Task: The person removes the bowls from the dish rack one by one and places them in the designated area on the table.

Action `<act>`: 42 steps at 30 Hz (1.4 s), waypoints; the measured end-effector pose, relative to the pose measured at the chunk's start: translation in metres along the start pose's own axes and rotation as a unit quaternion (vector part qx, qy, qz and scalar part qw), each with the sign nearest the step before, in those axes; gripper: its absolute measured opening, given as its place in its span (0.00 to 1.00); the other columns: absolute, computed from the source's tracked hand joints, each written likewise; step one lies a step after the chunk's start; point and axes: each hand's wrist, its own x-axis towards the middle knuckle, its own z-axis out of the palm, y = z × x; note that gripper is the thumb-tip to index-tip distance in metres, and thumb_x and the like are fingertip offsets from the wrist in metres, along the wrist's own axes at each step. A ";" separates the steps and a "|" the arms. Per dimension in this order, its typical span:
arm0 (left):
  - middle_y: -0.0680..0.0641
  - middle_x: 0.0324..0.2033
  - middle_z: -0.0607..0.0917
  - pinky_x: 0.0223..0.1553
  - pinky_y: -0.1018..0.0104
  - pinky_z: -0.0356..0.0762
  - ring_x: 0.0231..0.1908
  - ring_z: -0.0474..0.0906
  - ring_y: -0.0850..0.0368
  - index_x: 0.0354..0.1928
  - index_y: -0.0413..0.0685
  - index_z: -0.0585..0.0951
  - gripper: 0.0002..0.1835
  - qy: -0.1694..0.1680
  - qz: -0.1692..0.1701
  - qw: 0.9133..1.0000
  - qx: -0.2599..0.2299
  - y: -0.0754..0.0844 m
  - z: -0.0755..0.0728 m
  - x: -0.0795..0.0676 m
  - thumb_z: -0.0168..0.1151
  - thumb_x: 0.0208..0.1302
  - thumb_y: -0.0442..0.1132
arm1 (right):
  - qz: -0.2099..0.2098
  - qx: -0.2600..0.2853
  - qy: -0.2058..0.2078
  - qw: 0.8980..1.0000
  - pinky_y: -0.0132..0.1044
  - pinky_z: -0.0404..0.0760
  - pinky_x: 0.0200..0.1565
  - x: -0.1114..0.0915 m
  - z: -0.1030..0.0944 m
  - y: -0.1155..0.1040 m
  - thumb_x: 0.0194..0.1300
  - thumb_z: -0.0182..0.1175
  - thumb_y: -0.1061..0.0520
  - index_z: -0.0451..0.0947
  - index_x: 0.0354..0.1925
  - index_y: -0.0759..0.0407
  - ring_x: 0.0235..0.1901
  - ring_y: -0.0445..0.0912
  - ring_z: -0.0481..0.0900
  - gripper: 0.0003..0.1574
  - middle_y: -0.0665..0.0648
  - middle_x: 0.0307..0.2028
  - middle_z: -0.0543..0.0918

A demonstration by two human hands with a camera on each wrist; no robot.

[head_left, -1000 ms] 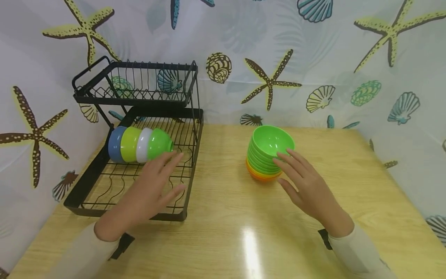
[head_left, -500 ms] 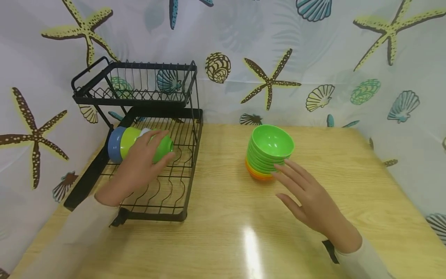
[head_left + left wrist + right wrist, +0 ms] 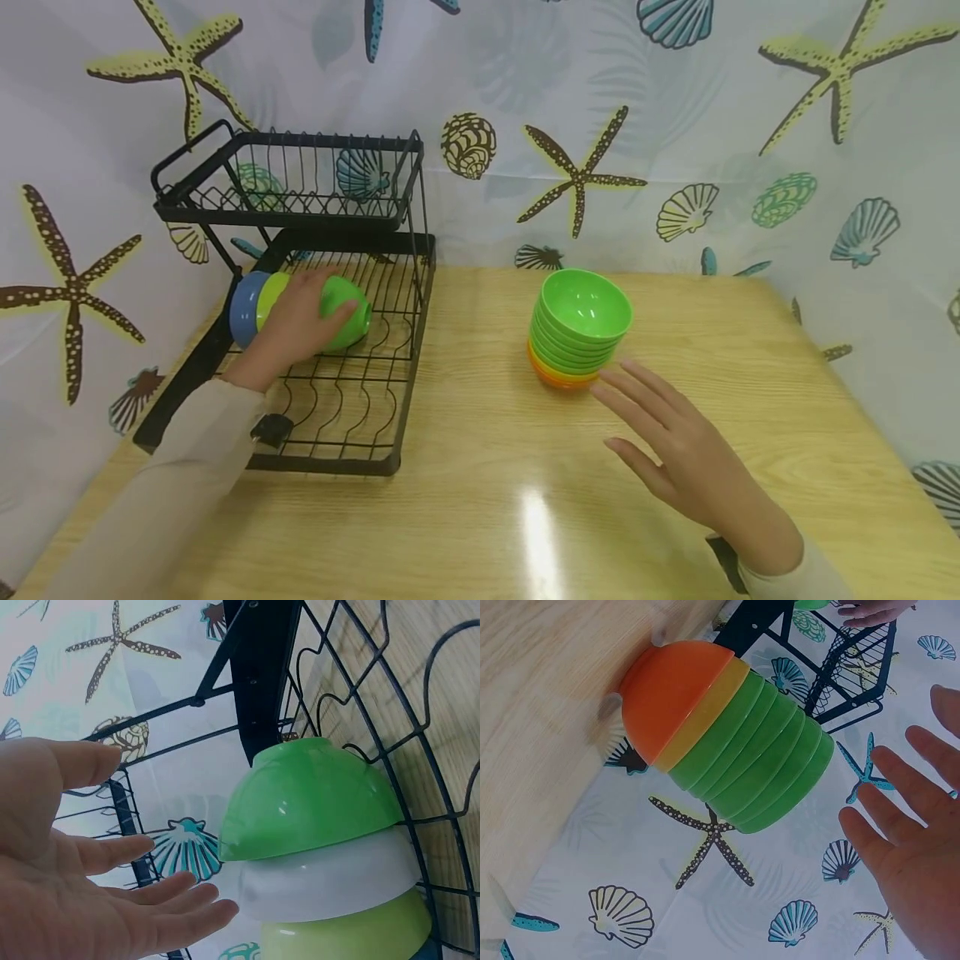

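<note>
Four-toned bowls lie on their sides, nested in a row, in the lower tier of a black dish rack [image 3: 330,463]: a blue bowl [image 3: 243,310], a yellow-green bowl [image 3: 352,934], a white bowl [image 3: 330,877] and a green bowl [image 3: 351,310]. My left hand [image 3: 296,321] is over this row, fingers spread and hiding the white bowl in the head view; the left wrist view shows a gap to the bowls. Upright on the table stands a stack of green bowls [image 3: 577,333] over a yellow one and an orange bowl [image 3: 675,690]. My right hand [image 3: 690,454] hovers nearer me, fingers extended, holding nothing.
The rack's upper tier [image 3: 292,218] overhangs the back of the lower one. A wooden table [image 3: 480,467] carries everything. Behind and at both sides hangs a white cloth [image 3: 480,75] printed with starfish and shells.
My left hand has moved forward and left, from the rack's middle to over the nested bowls. My right hand has drawn back slightly toward me, away from the stack.
</note>
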 end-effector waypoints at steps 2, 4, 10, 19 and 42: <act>0.22 0.67 0.53 0.62 0.31 0.58 0.64 0.54 0.25 0.71 0.31 0.53 0.38 -0.009 -0.012 1.000 -0.003 -0.003 0.000 0.002 0.52 0.71 0.48 | 0.002 0.001 -0.003 1.000 0.37 0.58 0.70 -0.001 0.000 0.001 0.75 0.46 0.44 0.74 0.59 0.65 0.66 0.56 0.65 0.30 0.61 0.59 0.76; 0.21 0.66 0.52 0.61 0.31 0.58 0.64 0.54 0.25 0.72 0.30 0.50 0.39 -0.020 -0.022 1.000 -0.006 -0.005 0.000 0.003 0.51 0.71 0.49 | 0.004 0.001 -0.008 1.000 0.37 0.58 0.70 -0.001 0.000 0.002 0.75 0.46 0.44 0.74 0.60 0.65 0.66 0.56 0.65 0.30 0.61 0.60 0.75; 0.20 0.63 0.57 0.59 0.32 0.63 0.62 0.58 0.25 0.71 0.27 0.49 0.40 -0.044 -0.041 0.998 -0.008 -0.008 0.002 0.006 0.51 0.72 0.49 | 0.011 0.000 -0.023 1.000 0.37 0.57 0.70 -0.004 -0.001 0.003 0.75 0.45 0.43 0.73 0.61 0.63 0.66 0.56 0.64 0.31 0.60 0.61 0.74; 0.22 0.57 0.70 0.51 0.39 0.74 0.55 0.70 0.28 0.67 0.22 0.55 0.36 -0.056 -0.074 0.995 -0.028 -0.011 0.005 0.007 0.54 0.70 0.45 | 0.017 -0.005 -0.037 0.999 0.37 0.55 0.71 -0.007 0.000 0.004 0.75 0.44 0.42 0.72 0.62 0.62 0.66 0.56 0.64 0.31 0.60 0.62 0.74; 0.24 0.50 0.77 0.41 0.50 0.82 0.48 0.78 0.33 0.62 0.27 0.67 0.24 0.001 -0.098 0.991 -0.088 -0.025 0.007 -0.003 0.53 0.71 0.38 | 0.048 -0.006 -0.075 0.996 0.35 0.50 0.72 -0.017 0.002 0.006 0.75 0.42 0.39 0.70 0.64 0.60 0.69 0.56 0.60 0.33 0.58 0.65 0.70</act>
